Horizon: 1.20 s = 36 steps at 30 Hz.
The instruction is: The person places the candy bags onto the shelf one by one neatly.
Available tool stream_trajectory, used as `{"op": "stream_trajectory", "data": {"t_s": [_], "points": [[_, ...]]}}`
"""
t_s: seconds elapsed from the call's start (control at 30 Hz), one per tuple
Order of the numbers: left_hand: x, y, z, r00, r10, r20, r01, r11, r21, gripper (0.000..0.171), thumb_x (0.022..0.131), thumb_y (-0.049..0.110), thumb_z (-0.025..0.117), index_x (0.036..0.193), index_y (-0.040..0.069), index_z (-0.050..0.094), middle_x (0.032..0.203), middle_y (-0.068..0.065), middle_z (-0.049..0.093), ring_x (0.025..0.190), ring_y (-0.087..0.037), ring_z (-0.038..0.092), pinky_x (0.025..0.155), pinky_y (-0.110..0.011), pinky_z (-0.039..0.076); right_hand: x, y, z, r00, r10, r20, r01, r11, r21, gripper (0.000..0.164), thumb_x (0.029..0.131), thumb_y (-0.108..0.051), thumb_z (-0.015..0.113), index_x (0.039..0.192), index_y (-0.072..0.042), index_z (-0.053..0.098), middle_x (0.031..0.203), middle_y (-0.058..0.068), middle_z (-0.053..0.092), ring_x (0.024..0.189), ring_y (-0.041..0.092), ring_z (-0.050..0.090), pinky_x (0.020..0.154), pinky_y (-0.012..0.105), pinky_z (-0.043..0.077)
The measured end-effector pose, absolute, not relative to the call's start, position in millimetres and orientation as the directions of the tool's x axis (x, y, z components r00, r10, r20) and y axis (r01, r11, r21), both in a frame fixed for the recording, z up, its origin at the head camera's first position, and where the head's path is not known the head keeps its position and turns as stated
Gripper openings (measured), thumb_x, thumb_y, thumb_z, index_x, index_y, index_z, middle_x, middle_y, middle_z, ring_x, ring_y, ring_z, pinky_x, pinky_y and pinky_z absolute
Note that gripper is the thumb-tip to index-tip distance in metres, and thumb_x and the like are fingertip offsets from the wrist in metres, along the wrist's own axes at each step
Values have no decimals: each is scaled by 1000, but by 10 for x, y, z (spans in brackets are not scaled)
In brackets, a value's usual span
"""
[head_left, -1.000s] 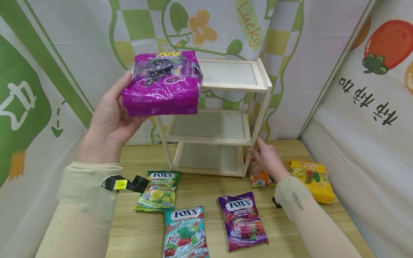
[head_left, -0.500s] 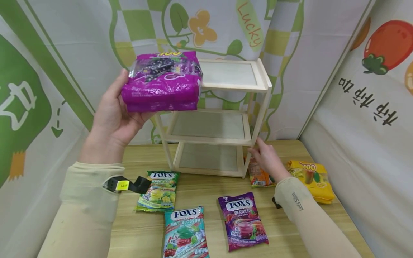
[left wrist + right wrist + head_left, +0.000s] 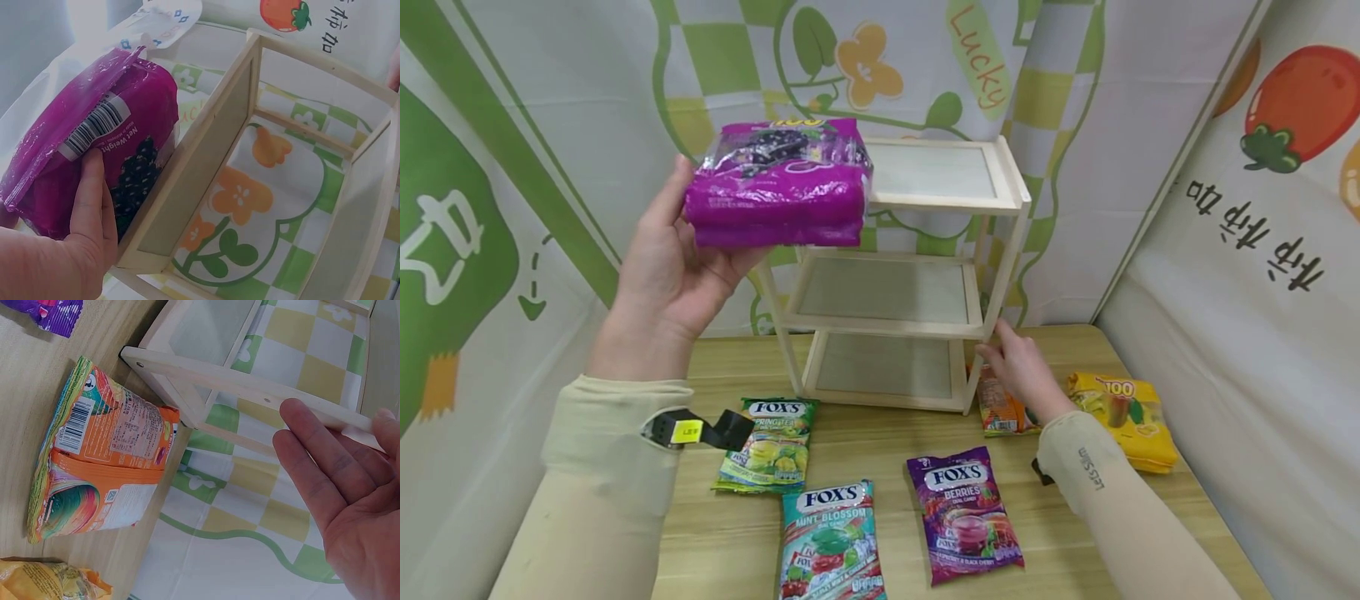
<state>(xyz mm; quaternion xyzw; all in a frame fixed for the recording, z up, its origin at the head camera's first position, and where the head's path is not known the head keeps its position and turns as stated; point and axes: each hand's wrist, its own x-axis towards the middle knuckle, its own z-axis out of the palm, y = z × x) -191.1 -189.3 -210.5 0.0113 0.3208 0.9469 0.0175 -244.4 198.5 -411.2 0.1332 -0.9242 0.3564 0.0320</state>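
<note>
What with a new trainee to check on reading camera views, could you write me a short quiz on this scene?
1. Multiple choice: What does the left hand hold?
A) The yellow bag
B) The magenta bag
C) The orange bag

2. True or false: In the head view, the Berries bag lies to the right of the Mint Blossom bag.

3. Count: How many shelves does the wooden rack have?

Key:
1. B
2. True
3. Three
</note>
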Motion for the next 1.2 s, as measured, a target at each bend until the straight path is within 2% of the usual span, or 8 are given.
{"op": "stream_trajectory", "data": {"t_s": [0.3, 0.67, 0.83, 0.93, 1.03, 1.1, 1.2], "points": [[-1919, -1876, -2099, -993, 45, 105, 22, -823, 568, 57, 97, 31, 70, 146, 15, 45, 149, -15, 47, 132, -38, 56, 96, -48, 58, -2440, 1979, -4112, -963, -218, 158, -267, 713, -648, 31, 109, -20, 53, 135, -6, 49, 114, 30, 69, 88, 35, 75, 65, 40, 63], [-1888, -1859, -2095, -982, 55, 183, 59, -825, 563, 59, 99, 35, 69, 148, 12, 47, 152, -15, 49, 137, -35, 51, 100, -46, 57, -2435, 1974, -4103, -964, -217, 151, -262, 707, -657, 33, 109, -20, 53, 138, -6, 48, 115, 30, 69, 88, 35, 75, 70, 44, 65], [-1874, -1823, -2111, -966, 63, 250, 110, -775, 622, 60, 98, 34, 70, 150, 14, 46, 153, -16, 45, 141, -36, 45, 105, -42, 55, -2432, 1978, -4100, -965, -217, 149, -261, 705, -659, 33, 109, -20, 53, 138, -6, 48, 113, 29, 69, 88, 34, 75, 68, 42, 65], [-1866, -1797, -2122, -956, 76, 282, 138, -733, 666, 60, 97, 25, 73, 150, 16, 47, 154, -15, 42, 143, -36, 41, 107, -39, 53, -2432, 1979, -4097, -967, -213, 140, -251, 706, -662, 33, 109, -21, 52, 138, -6, 48, 113, 29, 69, 87, 34, 74, 66, 41, 64], [-1865, -1774, -2122, -954, 81, 288, 145, -719, 680, 62, 94, 8, 74, 150, 16, 47, 155, -14, 41, 144, -36, 40, 106, -38, 54, -2432, 1978, -4095, -968, -210, 135, -246, 711, -658, 33, 109, -22, 52, 138, -6, 47, 114, 29, 69, 87, 34, 74, 67, 41, 64], [-1867, -1762, -2117, -956, 72, 283, 146, -723, 675, 65, 92, -3, 72, 149, 17, 47, 155, -14, 40, 143, -36, 41, 105, -39, 54, -2432, 1975, -4095, -968, -210, 140, -249, 717, -651, 34, 109, -22, 52, 138, -6, 47, 113, 29, 69, 87, 33, 74, 67, 41, 64], [-1875, -1746, -2114, -960, 49, 277, 160, -715, 680, 68, 90, -10, 71, 148, 17, 47, 155, -14, 41, 141, -37, 45, 103, -40, 55, -2433, 1973, -4096, -966, -210, 151, -258, 725, -639, 34, 109, -21, 53, 138, -5, 48, 109, 27, 70, 85, 32, 74, 64, 39, 62]]}}
